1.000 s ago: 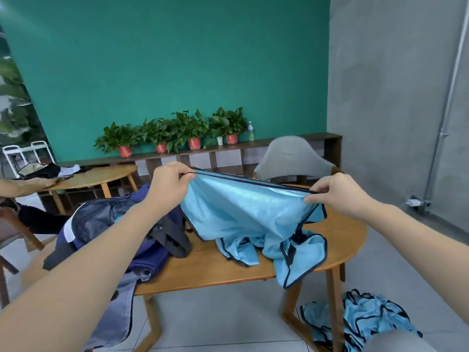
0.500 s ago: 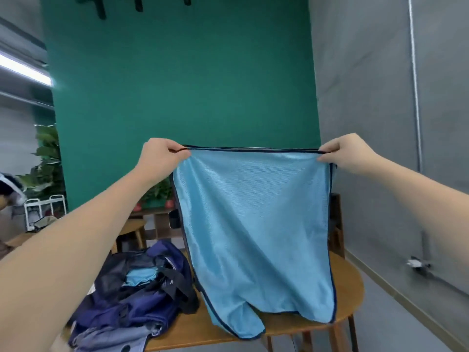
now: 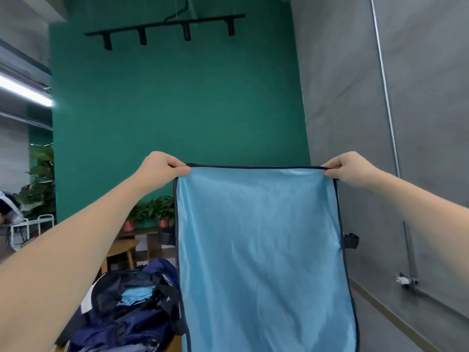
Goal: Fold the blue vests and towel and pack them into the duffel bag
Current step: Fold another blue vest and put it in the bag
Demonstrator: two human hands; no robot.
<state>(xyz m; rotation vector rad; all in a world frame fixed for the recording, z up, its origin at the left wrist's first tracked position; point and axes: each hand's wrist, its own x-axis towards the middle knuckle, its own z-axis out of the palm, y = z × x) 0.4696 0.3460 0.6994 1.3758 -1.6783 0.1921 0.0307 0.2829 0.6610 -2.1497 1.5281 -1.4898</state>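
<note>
Blue vest [image 3: 261,250] before duffel bag [image 3: 127,311]

I stand in an office lounge: a teal-painted wall [image 3: 177,110], black ceiling track spotlights [image 3: 165,31], grey concrete wall [image 3: 418,123], potted green plants in red pots [image 3: 154,212], round wooden side table [image 3: 121,248].

The blue vest [image 3: 264,250] is thin cloth with a faint sheen, edged in dark matt binding. The duffel bag [image 3: 132,308] is soft navy fabric, crumpled, with black webbing straps. Behind it, the small table [image 3: 121,246] looks like smooth pale wood.
</note>
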